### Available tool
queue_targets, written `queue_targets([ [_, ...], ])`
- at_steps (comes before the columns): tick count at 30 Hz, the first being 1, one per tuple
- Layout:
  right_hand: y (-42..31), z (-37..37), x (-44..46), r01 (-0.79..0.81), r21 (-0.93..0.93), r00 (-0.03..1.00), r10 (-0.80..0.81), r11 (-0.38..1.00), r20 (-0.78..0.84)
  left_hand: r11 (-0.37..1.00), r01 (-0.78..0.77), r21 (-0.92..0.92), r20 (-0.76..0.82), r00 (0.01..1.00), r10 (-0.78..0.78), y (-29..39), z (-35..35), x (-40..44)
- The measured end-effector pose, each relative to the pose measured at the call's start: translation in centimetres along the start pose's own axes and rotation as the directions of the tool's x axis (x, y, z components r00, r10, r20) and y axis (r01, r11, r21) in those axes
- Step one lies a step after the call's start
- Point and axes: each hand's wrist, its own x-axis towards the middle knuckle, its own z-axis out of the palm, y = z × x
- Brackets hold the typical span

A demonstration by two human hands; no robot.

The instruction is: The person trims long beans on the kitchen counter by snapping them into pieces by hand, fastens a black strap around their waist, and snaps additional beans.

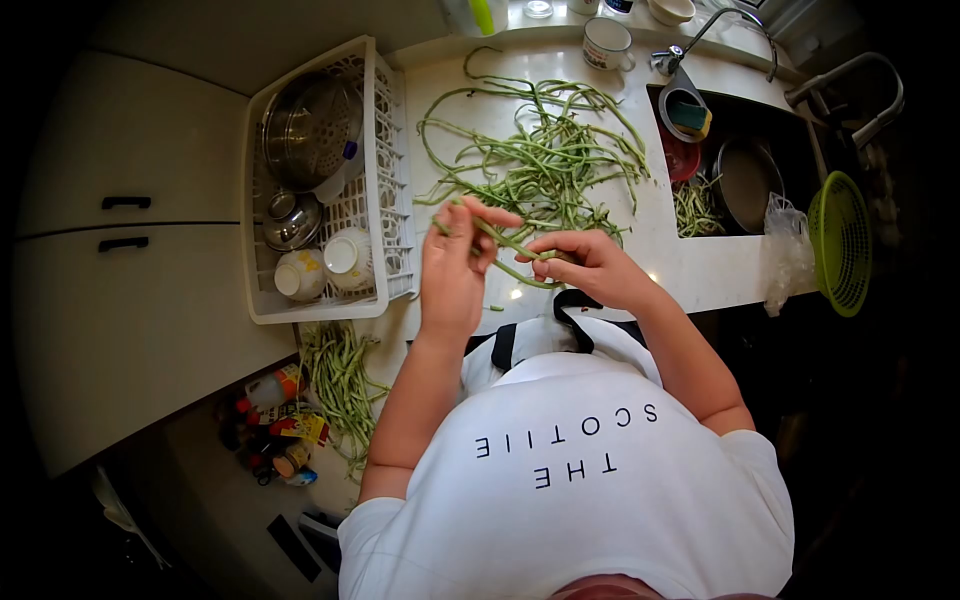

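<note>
My left hand (456,265) is closed around green long beans (508,242), with its fingers pointing up and inward. Across from it, my right hand (598,268) pinches the same beans between thumb and fingers. The strands stretch between both hands, just above the counter's front edge. Right behind them a loose, tangled pile of long beans (560,150) spreads over the white counter (440,70). A small bean piece (496,309) lies near the front edge.
At left stands a white dish rack (384,200) with pots and bowls; beside it lie more long beans (345,385) and seasoning bottles (275,388). The sink (790,120) at right holds bean pieces (697,208) and a pan (750,185). A green colander (842,245) and a mug (606,45) stand nearby.
</note>
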Motion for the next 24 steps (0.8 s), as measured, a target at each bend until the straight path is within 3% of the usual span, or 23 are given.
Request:
queue_targets([
  [1, -0.5, -0.5, -0.1, -0.073, -0.085, 0.997, 0.074, 0.994, 0.006, 1.0, 0.001, 0.001, 0.001, 1.0, -0.001, 0.4, -0.2, 0.2],
  [3, -0.5, -1.1, -0.3, -0.145, -0.168, 0.989, 0.148, 0.975, 0.005, 0.987, -0.123, -0.102, -0.156, 0.982, 0.106, 1.2, -0.3, 0.6],
  [5, 0.3, -1.7, -0.5, -0.138, -0.071, 0.99, 0.139, 0.988, 0.005, 0.986, -0.109, -0.123, -0.091, 0.991, 0.098, 1.9, -2.1, 1.0],
  [7, 1.0, -2.4, -0.7, -0.157, -0.078, 0.987, 0.159, 0.985, 0.02, 0.938, -0.141, -0.317, -0.037, 0.99, 0.137, 2.7, -2.7, 1.2],
  [11, 0.8, -2.3, -1.2, -0.165, -0.093, 0.986, 0.165, 0.982, -0.007, 0.866, -0.131, -0.483, 0.022, 0.987, 0.162, 4.0, -4.0, 1.4],
  [19, 1.5, -3.1, -1.4, -0.213, -0.23, 0.976, 0.218, 0.95, -0.004, 0.834, -0.101, -0.543, -0.039, 0.995, 0.096, 4.2, -3.3, 1.0],
  [21, 1.9, -3.6, -1.3, -0.259, -0.255, 0.963, 0.268, 0.932, 0.0, 0.779, -0.071, -0.623, 0.072, 0.986, 0.148, 3.9, -3.9, 1.3],
  [23, 3.2, -3.9, -1.0, -0.118, -0.299, 0.991, 0.133, 0.947, 0.033, 0.788, -0.067, -0.612, 0.066, 0.989, 0.135, 3.8, -3.5, 1.1],
  [24, 2.5, -3.4, -1.0, -0.119, -0.298, 0.99, 0.135, 0.947, 0.032, 0.797, -0.062, -0.6, 0.061, 0.991, 0.123, 3.7, -3.0, 1.0],
])
